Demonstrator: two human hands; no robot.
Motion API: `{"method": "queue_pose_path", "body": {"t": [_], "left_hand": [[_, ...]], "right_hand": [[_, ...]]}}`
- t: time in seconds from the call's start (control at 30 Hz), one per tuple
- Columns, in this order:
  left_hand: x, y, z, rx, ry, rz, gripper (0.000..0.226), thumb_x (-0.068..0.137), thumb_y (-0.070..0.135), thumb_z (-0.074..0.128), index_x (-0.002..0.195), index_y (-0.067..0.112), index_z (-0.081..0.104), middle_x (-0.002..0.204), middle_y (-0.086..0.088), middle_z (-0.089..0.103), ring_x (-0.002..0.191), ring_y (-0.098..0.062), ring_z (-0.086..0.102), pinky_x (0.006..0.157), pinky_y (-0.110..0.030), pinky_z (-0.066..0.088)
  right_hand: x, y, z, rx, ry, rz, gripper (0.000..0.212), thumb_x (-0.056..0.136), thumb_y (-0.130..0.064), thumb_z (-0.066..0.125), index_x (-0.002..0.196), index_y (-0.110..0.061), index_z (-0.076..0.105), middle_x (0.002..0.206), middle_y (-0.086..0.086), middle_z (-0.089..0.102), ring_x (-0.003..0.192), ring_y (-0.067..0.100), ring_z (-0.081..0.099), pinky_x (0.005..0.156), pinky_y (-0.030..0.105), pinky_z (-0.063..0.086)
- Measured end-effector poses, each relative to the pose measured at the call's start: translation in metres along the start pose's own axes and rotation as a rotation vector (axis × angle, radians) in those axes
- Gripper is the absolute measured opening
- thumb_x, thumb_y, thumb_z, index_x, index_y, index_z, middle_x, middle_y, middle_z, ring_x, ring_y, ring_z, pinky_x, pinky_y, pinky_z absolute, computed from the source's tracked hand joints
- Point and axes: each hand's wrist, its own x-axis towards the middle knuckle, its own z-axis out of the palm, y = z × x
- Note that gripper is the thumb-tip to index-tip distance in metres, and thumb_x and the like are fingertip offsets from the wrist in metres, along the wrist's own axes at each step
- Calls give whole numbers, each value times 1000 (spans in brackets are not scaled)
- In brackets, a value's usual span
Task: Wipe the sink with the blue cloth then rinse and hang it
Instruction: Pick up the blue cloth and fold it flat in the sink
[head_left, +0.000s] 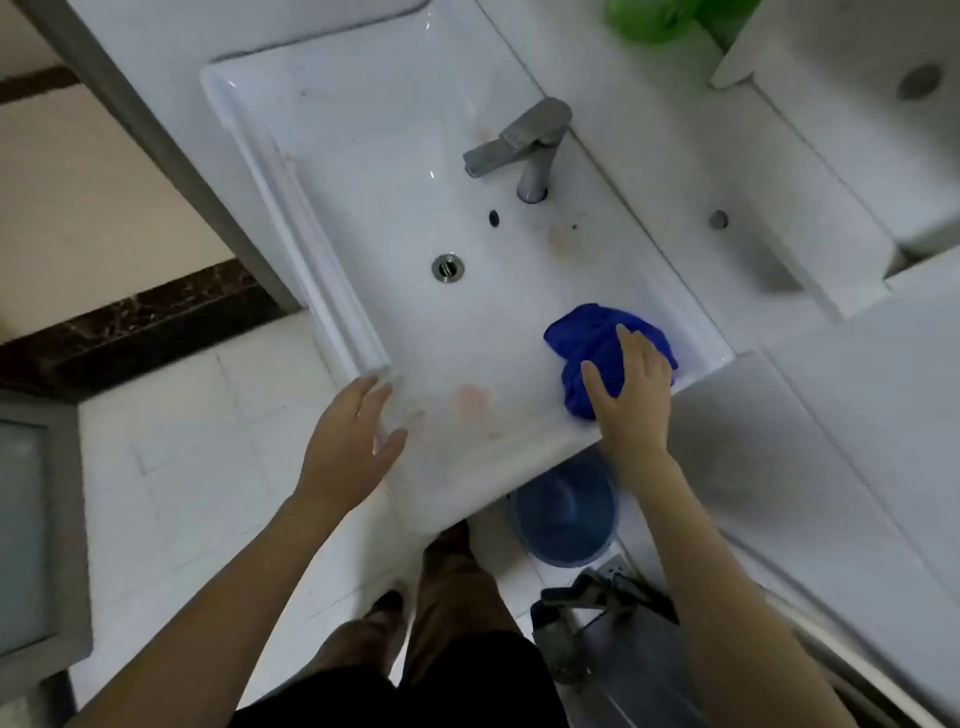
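A white rectangular sink (291, 171) fills the middle of the head view, with a round metal drain (448, 267) and a grey faucet (524, 148) at its back. A crumpled blue cloth (587, 338) lies at the sink's right front corner. My right hand (631, 395) presses flat on the cloth, fingers spread over it. My left hand (353, 441) rests open on the sink's front rim, holding nothing. Pinkish stains mark the front rim between my hands and the ledge near the faucet.
A white counter (779, 467) runs to the right of the sink. A blue bucket (563, 514) stands on the floor under the sink's front edge, beside a dark metal object. A green thing (660, 21) sits at the top. My legs stand on white floor tiles.
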Motion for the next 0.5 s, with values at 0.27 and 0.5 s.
{"method": "queue_pose_path", "body": {"t": [0.27,0.5], "left_hand": [[5,-20,23,112,-93,-71,63,90,45,42,133,0,56,143,-10,53,141,-25,38,112,-42,37],[6,-16,22,71,-96,-110,66,88,47,37,133,3,56,142,-6,54,142,-22,37,111,-38,36]], "right_hand": [[51,32,27,-543,-218,114,83,90,-65,43,151,-14,22,148,21,36,129,44,36,102,56,33],[56,34,32,-305,-267,298,67,84,-58,60,124,-6,48,112,18,63,95,36,61,78,39,48]]}}
